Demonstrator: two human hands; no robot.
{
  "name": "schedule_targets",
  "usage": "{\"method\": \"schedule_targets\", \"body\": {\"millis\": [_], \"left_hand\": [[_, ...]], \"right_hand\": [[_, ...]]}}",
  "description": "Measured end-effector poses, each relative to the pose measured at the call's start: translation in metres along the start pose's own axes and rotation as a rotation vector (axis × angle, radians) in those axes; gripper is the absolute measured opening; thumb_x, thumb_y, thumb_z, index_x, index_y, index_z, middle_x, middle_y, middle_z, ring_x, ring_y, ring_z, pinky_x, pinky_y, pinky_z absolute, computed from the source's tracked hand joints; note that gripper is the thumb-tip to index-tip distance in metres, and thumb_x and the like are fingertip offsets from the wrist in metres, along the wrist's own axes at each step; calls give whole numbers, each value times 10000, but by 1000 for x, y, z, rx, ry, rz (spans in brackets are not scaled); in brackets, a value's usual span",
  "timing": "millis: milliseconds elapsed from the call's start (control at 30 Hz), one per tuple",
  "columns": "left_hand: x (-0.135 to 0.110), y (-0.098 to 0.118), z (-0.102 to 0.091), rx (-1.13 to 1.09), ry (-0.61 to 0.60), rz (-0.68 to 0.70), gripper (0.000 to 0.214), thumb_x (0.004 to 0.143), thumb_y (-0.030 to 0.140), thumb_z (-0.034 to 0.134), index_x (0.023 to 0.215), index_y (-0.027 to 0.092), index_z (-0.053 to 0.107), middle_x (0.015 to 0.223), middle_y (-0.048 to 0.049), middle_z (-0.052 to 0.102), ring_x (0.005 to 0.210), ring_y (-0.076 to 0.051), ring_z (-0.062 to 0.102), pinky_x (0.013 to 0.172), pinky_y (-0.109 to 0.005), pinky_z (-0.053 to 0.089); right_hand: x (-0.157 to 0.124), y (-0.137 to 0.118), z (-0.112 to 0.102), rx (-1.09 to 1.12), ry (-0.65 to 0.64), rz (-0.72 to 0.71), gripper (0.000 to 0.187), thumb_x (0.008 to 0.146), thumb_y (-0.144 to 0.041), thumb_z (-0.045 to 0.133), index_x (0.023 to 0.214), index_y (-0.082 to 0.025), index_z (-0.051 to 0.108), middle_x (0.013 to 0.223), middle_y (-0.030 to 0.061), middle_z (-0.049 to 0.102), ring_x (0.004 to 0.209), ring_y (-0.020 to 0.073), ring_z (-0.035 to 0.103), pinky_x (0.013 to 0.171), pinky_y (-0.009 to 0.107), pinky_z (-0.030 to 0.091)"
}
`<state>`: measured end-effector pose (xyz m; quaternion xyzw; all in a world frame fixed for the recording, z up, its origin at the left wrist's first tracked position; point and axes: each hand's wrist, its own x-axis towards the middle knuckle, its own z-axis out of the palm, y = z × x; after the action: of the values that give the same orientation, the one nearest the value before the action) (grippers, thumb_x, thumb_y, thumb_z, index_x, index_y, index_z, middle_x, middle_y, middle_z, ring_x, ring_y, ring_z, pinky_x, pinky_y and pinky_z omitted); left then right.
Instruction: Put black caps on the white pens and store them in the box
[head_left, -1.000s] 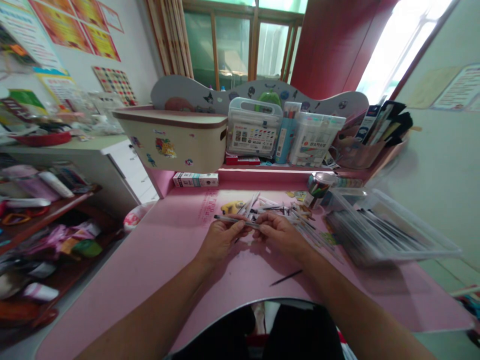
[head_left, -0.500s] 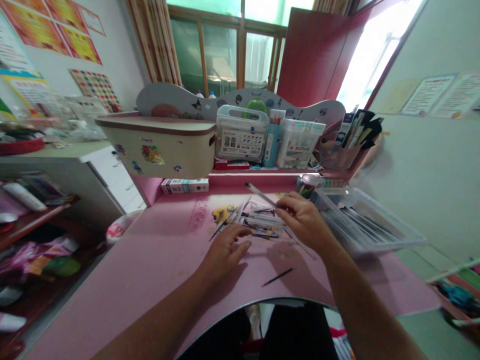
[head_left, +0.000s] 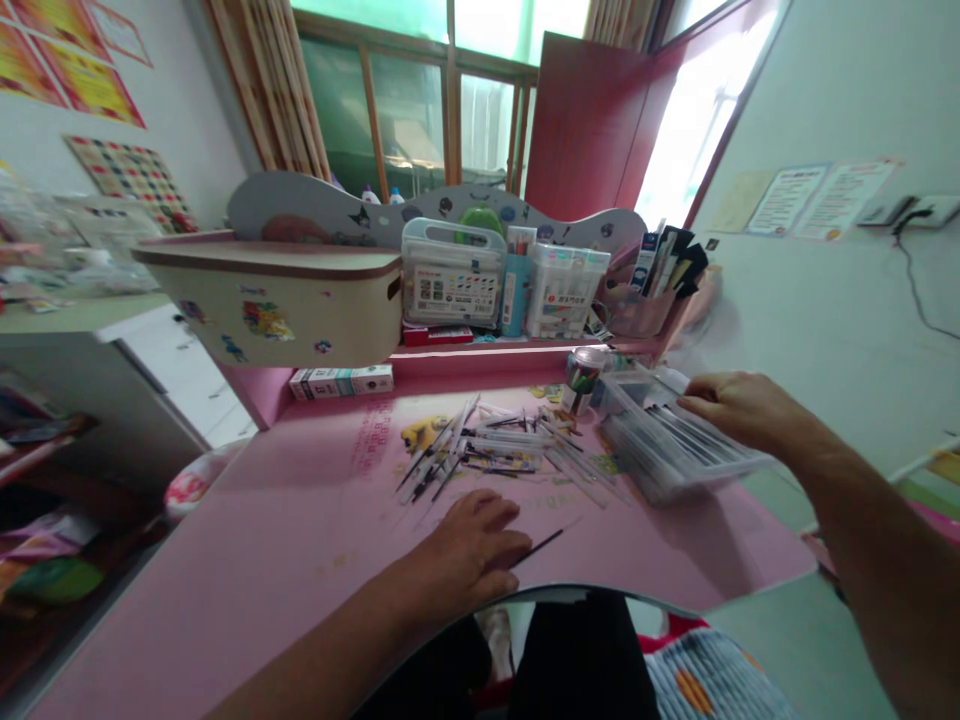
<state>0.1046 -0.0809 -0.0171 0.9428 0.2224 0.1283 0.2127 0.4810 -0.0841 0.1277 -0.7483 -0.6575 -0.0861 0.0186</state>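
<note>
My left hand (head_left: 480, 550) is low over the pink desk (head_left: 300, 560), its fingers curved and slightly apart. Between its thumb and forefinger lies the near end of a thin dark pen refill (head_left: 546, 542). Over the clear plastic box (head_left: 739, 463) at the right, my right hand (head_left: 727, 400) pinches a clear pen (head_left: 670, 380), mostly hidden by the fingers. Dark slender pens or refills (head_left: 679, 430) lie side by side inside that box. A loose pile of clear pen barrels and dark refills (head_left: 502, 440) spreads across the desk's middle.
Behind the pile stands a round jar (head_left: 583, 380) of coloured items. A lidded cream bin (head_left: 292, 310), a carrying case (head_left: 454, 275) and a marker box (head_left: 568, 290) line the shelf. Below the shelf lies a small carton (head_left: 341, 381). The desk's front edge curves inward.
My right hand has carried the pen from above the pile rightward to the clear box. My left hand has come nearer, down to the loose refill. The view has turned to the right.
</note>
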Motion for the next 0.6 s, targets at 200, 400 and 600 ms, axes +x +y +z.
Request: {"method": "schedule_targets", "body": {"millis": [200,400,600], "left_hand": [[5,7,-4,-9,-11,-133,332,835,290,650,1153,193,656,1210,-97,630,1134,-276,484,1022,-413,389],[4,6,-4,-2,78,-210,297,844,269,642,1129,186,646,1183,-100,613,1106,-266,479,998,-415,384],[6,5,1,4,73,-178,225,764,351,756,862,175,654,1028,-81,613,1018,-253,493,896,-385,404]], "right_hand": [[6,16,23,16,-177,4,302,876,-283,597,612,-179,698,679,95,689,595,153,557,609,305,343],[13,14,38,202,-245,-35,323,813,-240,625,494,-193,622,513,43,598,460,129,486,507,285,296],[8,1,43,236,-392,-67,359,792,-122,508,442,-192,551,473,41,574,417,107,456,475,284,279]]}}
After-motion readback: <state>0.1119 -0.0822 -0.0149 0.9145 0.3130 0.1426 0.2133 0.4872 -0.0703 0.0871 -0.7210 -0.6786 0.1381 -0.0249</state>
